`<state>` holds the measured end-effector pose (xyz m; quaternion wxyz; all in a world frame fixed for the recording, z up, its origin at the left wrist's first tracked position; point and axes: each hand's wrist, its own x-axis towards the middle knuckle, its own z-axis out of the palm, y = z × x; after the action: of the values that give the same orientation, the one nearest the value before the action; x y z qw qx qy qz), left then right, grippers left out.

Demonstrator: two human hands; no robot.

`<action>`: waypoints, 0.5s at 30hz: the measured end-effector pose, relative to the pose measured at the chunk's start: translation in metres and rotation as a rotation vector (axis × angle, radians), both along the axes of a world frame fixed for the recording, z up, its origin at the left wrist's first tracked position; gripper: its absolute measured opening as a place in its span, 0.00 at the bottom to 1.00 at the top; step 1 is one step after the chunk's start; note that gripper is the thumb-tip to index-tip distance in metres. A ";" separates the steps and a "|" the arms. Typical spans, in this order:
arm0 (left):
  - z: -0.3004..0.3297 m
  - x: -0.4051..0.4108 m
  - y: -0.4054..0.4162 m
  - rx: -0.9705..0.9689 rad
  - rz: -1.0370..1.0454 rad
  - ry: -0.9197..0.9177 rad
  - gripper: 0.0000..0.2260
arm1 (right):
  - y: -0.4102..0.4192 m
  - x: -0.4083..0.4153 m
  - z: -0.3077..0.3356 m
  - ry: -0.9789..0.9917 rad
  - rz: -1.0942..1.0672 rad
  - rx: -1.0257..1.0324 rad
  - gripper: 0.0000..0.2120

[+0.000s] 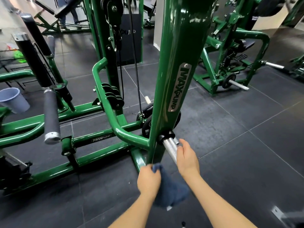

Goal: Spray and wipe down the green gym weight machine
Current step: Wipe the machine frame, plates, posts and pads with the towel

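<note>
Step in hand: wiping, lower section of the machine; no spray bottle is visible in this view.

Left hand (148, 180): grip clenched round a bunched dark blue cloth (169, 190), the top of the cloth at the foot of the glossy green steel upright post (172, 71); most of the cloth hangs loose below the hand, above the dark rubber-tiled floor (246, 129). Right hand (187, 158): grip curled on the knurled silver metal peg (170, 145) that projects from the post just above the cloth; whether the fingers fully enclose the peg cannot be told.

Next move, as a judgement: the cloth should travel up the post face towards the oval metal MAXPUMP nameplate (180, 88), then onto the curved green tubular rail (105, 99) to the left; the peg hold steadies the body while the wiping hand presses.

Further back: a grey plastic bucket (14, 99) stands on the floor at far left; a second green weight machine (230, 60) stands well apart at right.
</note>
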<state>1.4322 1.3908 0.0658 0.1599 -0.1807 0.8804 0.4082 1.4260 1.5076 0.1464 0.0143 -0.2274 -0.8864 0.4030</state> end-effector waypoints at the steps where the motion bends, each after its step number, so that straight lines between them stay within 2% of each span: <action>1: -0.011 0.011 -0.001 0.002 -0.005 -0.013 0.10 | 0.000 -0.002 0.001 0.014 0.006 -0.001 0.21; 4: -0.008 0.021 0.002 0.083 0.100 0.048 0.09 | 0.000 -0.004 0.001 0.026 0.013 0.000 0.21; 7: 0.028 0.006 0.002 0.224 0.202 0.189 0.09 | 0.000 -0.002 0.001 0.061 0.049 0.008 0.20; 9: 0.058 -0.004 -0.001 0.354 0.233 0.285 0.07 | -0.003 0.004 0.004 0.178 0.123 0.117 0.19; 12: 0.089 -0.013 -0.005 0.520 0.210 0.383 0.04 | -0.006 0.013 0.001 0.244 0.313 0.296 0.26; 15: 0.105 -0.017 -0.006 0.746 0.173 0.328 0.03 | -0.016 0.023 0.013 0.247 0.260 0.091 0.29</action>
<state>1.4147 1.3846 0.1712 0.0370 -0.1162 0.6675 0.7346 1.4486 1.4911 0.1590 0.0809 -0.0590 -0.9172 0.3856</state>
